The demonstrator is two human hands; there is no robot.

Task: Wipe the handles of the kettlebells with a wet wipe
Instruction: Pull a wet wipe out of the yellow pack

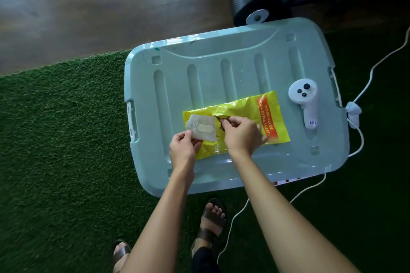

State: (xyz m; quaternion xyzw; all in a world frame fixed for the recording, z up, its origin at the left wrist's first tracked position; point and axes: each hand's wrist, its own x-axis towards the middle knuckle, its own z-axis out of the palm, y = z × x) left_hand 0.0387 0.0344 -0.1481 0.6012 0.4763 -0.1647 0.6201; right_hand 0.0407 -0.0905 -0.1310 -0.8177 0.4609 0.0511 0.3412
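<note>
Where the head view looks down, a yellow plastic wet-wipe pack [241, 106] lies flat on the pale teal plastic lid [199, 73] of a storage box. Its long axis runs left to right, tilted a little up toward the right. Its orange-printed end points right, toward a white handheld controller [307, 99] lying apart on the same lid. The left hand [183, 150] pinches the white peel-back flap [203, 127], folded open at the pack's left end. The right hand [240, 137], fingers curled, pinches at the pack's opening just beside the flap; what sits between its fingertips cannot be told. The box stands on green artificial turf [66, 139], and a white cable [366, 77] trails past its right side.
</note>
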